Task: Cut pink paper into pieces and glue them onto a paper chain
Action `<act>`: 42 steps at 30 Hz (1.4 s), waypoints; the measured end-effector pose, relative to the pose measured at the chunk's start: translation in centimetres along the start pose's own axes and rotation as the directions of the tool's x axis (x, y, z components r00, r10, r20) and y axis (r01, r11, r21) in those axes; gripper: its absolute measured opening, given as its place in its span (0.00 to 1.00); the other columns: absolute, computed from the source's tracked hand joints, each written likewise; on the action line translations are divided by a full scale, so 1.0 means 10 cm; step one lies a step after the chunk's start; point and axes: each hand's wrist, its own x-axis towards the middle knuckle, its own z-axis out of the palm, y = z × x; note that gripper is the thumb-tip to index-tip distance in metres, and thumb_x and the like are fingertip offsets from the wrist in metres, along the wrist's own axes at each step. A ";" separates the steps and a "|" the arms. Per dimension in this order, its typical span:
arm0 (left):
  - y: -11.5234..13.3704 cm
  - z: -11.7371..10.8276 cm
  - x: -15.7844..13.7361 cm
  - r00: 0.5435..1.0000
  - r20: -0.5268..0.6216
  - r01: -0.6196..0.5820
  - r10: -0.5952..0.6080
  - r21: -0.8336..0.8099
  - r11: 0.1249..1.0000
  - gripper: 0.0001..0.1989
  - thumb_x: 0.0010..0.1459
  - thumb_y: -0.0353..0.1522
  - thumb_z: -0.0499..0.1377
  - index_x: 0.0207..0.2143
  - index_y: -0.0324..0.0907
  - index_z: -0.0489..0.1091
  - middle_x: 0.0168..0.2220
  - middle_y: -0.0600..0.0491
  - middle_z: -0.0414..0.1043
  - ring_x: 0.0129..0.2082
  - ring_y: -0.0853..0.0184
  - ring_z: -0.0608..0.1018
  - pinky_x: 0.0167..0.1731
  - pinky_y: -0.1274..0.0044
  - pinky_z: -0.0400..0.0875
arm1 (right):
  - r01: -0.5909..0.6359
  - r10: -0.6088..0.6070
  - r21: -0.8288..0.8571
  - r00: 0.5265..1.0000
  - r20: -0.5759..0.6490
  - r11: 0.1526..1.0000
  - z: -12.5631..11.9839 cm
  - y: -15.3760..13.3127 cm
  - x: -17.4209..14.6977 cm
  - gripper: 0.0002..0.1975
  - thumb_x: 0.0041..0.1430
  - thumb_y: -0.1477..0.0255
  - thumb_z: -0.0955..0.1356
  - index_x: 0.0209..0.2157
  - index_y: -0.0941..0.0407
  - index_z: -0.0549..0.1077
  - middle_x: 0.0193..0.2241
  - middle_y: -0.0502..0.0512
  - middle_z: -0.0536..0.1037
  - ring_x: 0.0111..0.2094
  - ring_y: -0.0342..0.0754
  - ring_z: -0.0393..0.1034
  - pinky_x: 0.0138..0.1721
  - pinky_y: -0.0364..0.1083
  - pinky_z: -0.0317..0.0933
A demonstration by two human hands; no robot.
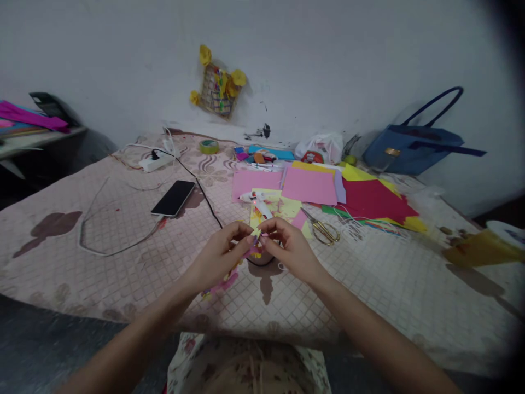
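Over the middle of the table, my left hand and my right hand meet at their fingertips. Both are closed in a pinch on a small paper decoration with yellow, pink and purple pieces. More pink and yellow paper pieces trail below my left hand to the tabletop; whether they join the held part I cannot tell. A white glue gun lies just beyond my fingers on yellow paper. Gold-handled scissors rest to the right of it.
Pink sheets, red paper and white string lie to the right. On the left are a phone with its cable and a power strip. A blue bag stands at the back right, a yellow roll nearer.
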 end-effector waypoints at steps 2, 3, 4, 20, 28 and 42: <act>-0.04 -0.03 0.03 0.998 0.050 0.041 -0.034 -0.135 0.990 0.08 0.56 0.33 0.54 0.38 0.39 0.65 0.34 0.53 0.69 0.34 0.70 0.71 0.33 0.79 0.64 | 0.000 0.000 0.016 1.000 0.016 1.000 -0.01 0.01 -0.01 0.06 0.54 0.75 0.64 0.36 0.56 0.68 0.33 0.52 0.71 0.34 0.43 0.67 0.36 0.44 0.63; -0.06 -0.04 0.05 0.996 0.075 0.067 -0.053 -0.195 0.978 0.08 0.54 0.32 0.55 0.37 0.39 0.65 0.33 0.53 0.68 0.33 0.70 0.70 0.32 0.79 0.64 | -0.005 0.004 0.021 1.000 0.024 1.000 -0.01 0.01 -0.02 0.06 0.55 0.74 0.64 0.37 0.56 0.68 0.33 0.52 0.71 0.34 0.43 0.67 0.36 0.44 0.63; -0.08 -0.06 0.06 0.992 0.102 0.097 -0.074 -0.243 0.965 0.08 0.53 0.31 0.56 0.37 0.39 0.65 0.32 0.54 0.68 0.32 0.71 0.70 0.32 0.80 0.63 | -0.010 0.010 0.024 0.999 0.034 1.000 -0.01 0.01 -0.02 0.06 0.55 0.74 0.64 0.37 0.55 0.68 0.33 0.52 0.71 0.34 0.43 0.67 0.35 0.44 0.63; -0.23 -0.26 0.08 0.966 0.090 0.258 -0.243 -0.422 0.869 0.10 0.48 0.29 0.62 0.34 0.39 0.68 0.28 0.56 0.68 0.27 0.75 0.68 0.28 0.83 0.61 | 0.087 0.050 -0.630 0.979 0.196 0.772 -0.54 0.51 -0.47 0.05 0.52 0.74 0.67 0.34 0.56 0.69 0.34 0.55 0.71 0.39 0.50 0.63 0.40 0.48 0.59; -0.39 -0.30 0.15 0.927 0.212 0.374 -0.309 -0.588 0.717 0.10 0.49 0.28 0.62 0.36 0.39 0.69 0.33 0.53 0.71 0.28 0.75 0.72 0.28 0.84 0.64 | 0.111 0.018 -0.685 0.984 0.178 0.720 -0.37 0.60 -0.46 0.05 0.56 0.77 0.61 0.28 0.56 0.65 0.30 0.54 0.69 0.36 0.49 0.62 0.38 0.48 0.58; -0.44 -0.34 0.21 0.894 0.268 0.431 -0.360 -0.737 0.521 0.06 0.51 0.24 0.60 0.34 0.37 0.70 0.28 0.52 0.73 0.23 0.73 0.75 0.26 0.82 0.70 | -0.283 0.250 0.091 0.930 0.270 0.955 -0.41 0.49 -0.09 0.11 0.53 0.65 0.66 0.29 0.57 0.64 0.23 0.47 0.67 0.24 0.40 0.63 0.27 0.41 0.57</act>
